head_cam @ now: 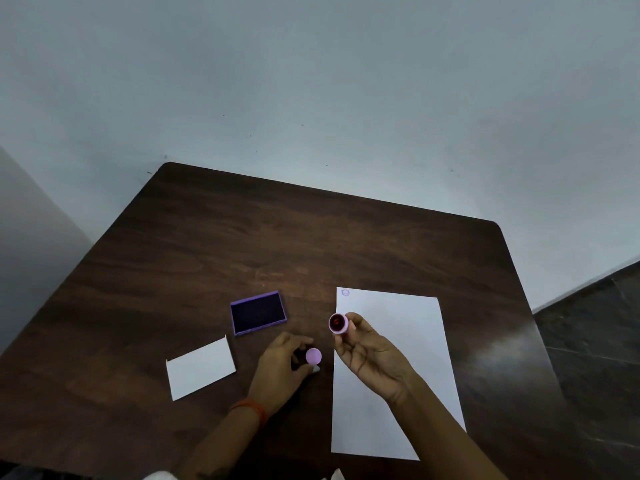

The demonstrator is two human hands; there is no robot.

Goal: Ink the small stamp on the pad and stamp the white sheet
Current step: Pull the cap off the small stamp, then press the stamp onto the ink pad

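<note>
Head view, one frame. Landmark: the ink pad (258, 313), a single purple-rimmed tray, lid off, dark inked face up, on the brown wooden table (242, 237).

Count: one ink pad, one small stamp, one round pink cap, one white sheet, one small white card, two hands.

The small stamp (338, 323) is to the right of the ink pad, lifted off the table, pink body, dark reddish round face turned toward the camera. The right hand (372, 358) pinches it between thumb and fingertips; the remaining fingers are loosely curled.

The pink cap (313, 356) lies nearer the camera than the ink pad and right of it. The left hand (282, 368) is curled around it, fingertips touching it; whether it is lifted, cannot tell. An orange band (250, 408) circles that wrist.

The white sheet (398, 393) lies flat, right of the ink pad, partly under the right hand. One faint round purple mark (345, 292) sits at its far left corner; illegible.

The white card (201, 370) lies left of and nearer than the ink pad. No writing readable.
</note>
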